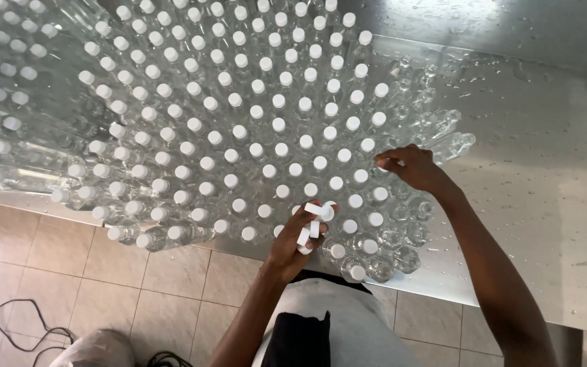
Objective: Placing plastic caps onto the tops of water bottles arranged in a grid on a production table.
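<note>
Left hand (298,239) grips round white caps (314,228).

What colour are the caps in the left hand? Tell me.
White. The caps held in the left hand show plainly in the head view.

You are seeing clear glossy plastic bottles (239,136) with matt white caps (306,141) standing on a wet, shiny metal table (545,170).

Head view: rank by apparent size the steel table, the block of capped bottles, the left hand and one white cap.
1. Steel table.
2. Block of capped bottles, spread over much of the table.
3. Left hand, holding several caps; being nearer the camera enlarges it.
4. One white cap.
</note>
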